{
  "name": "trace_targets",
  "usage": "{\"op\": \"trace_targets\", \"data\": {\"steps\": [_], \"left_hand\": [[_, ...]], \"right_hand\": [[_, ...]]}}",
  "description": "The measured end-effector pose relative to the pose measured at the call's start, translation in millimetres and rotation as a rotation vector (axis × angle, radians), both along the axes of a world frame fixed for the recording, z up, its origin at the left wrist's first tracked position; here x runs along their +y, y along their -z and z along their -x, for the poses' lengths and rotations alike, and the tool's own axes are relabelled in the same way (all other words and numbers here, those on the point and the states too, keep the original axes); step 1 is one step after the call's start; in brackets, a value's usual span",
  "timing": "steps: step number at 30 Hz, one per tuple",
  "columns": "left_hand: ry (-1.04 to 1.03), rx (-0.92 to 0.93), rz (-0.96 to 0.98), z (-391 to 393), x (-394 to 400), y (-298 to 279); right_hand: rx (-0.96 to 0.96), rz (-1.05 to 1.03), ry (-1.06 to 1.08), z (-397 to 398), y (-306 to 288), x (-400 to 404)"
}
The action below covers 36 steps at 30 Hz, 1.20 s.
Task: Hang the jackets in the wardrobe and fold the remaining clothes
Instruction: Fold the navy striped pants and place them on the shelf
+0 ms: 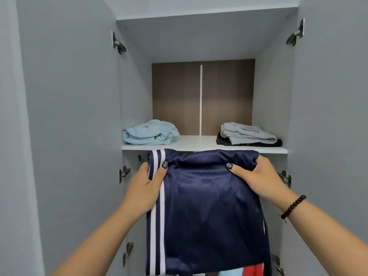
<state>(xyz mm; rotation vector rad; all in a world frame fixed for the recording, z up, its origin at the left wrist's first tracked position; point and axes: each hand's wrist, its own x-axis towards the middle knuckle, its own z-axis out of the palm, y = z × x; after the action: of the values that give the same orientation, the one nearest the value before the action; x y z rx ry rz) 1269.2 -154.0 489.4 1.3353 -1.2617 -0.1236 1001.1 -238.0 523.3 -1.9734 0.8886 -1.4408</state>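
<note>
Holding a folded navy garment with white side stripes (207, 206) up in front of the open wardrobe (75, 96), the person has it just under the front lip of the white shelf (199, 145), its top edge nearly level with the board. The left hand (146, 185) pinches the striped edge at about 9 o'clock of the bundle, thumb on the front and fingers hidden behind; the right hand (256, 177) clamps the top corner at about 2 o'clock, thumb pressed on the front and fingers curled over the fold. Both hands are closed on the cloth, neither one slack. On the shelf a light blue bundle (151, 133) sits at 10 o'clock from the garment and a grey-on-black stack (248, 135) at 1 o'clock, with bare board between them. The risk, as I judge it, is in the fabric — it looks slick and glossy, gripped only along the top, so the lower layers can slide open and hang loose as it is lifted. Raised too little, the top edge may catch under the shelf lip and bunch. Pushed in off-centre, it could nudge either pile askew. Red and pale blue cloth (253, 269) shows below at 5 o'clock; what it is, I cannot tell.
</note>
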Motion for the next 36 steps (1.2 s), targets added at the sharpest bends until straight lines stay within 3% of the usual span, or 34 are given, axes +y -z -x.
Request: {"op": "trace_targets", "data": {"steps": [7,17,24,36], "left_hand": [[-0.032,-0.088,0.020,-8,-113,-69],[-0.051,-0.150,-0.069,-45,-259,-120],[-0.053,-0.214,-0.214,-70,-377,-134],[-0.217,-0.721,-0.535,-101,-517,-143]], "right_hand": [[-0.059,0.039,-0.010,-10,-49,-114],[0.019,0.041,0.088,-48,-92,-245],[0.210,-0.022,0.224,-79,-106,-347],[0.868,0.061,0.485,-153,-114,-470]]}}
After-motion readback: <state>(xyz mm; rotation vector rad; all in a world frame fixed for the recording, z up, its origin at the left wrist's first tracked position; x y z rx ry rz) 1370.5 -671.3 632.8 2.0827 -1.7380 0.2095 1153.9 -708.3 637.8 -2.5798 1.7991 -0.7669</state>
